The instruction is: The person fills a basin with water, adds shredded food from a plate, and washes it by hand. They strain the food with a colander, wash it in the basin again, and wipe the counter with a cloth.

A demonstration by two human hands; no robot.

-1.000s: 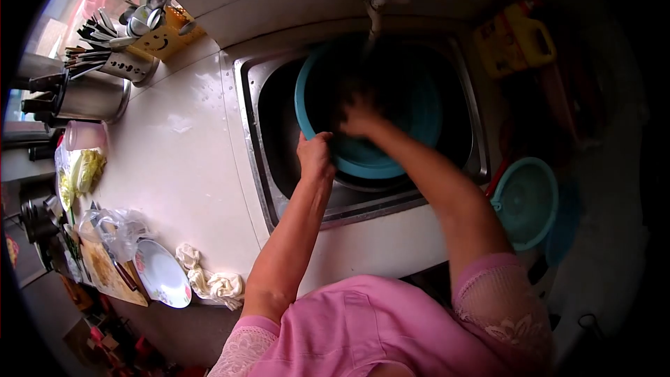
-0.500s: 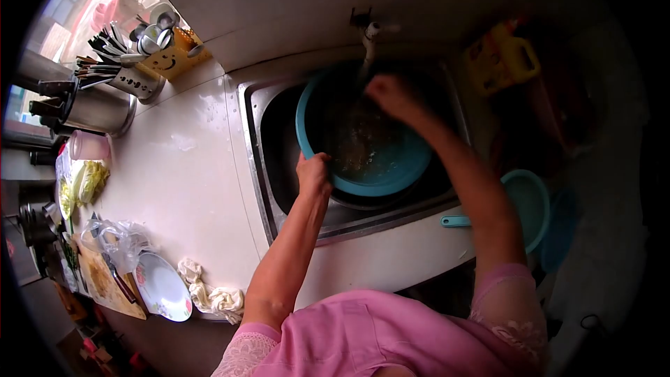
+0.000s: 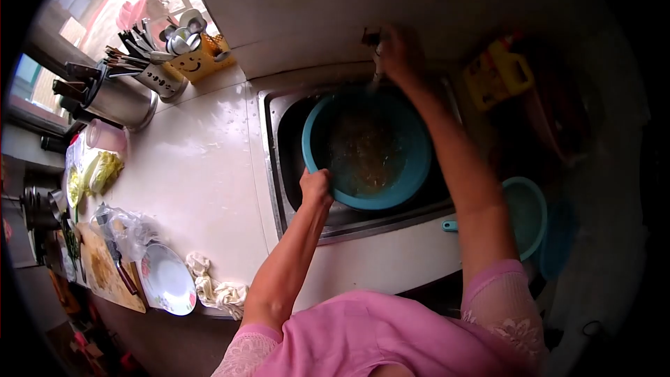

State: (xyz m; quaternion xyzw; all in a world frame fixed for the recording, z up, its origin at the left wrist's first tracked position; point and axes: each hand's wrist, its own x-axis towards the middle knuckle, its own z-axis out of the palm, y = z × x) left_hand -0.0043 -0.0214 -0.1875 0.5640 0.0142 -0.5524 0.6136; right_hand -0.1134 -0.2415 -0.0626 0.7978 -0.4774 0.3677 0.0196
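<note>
1 basin (image 3: 417,167) btwn L hand (image 3: 317,186), tap (image 3: 377,70)

The basin (image 3: 417,176) sits in the sink (image 3: 273,160), the tap (image 3: 377,63) behind it on the wall. Right of the sink stands the jug (image 3: 497,73); nearer, the strainer (image 3: 525,220). On the counter (image 3: 202,160) to the left — far to near along its left side — are the utensil holders (image 3: 202,61), the knife block (image 3: 122,101), the cup (image 3: 106,136), the cabbage (image 3: 103,171), then the board (image 3: 105,272), the plate (image 3: 167,279) and the cloth (image 3: 216,290), left to right.
</note>
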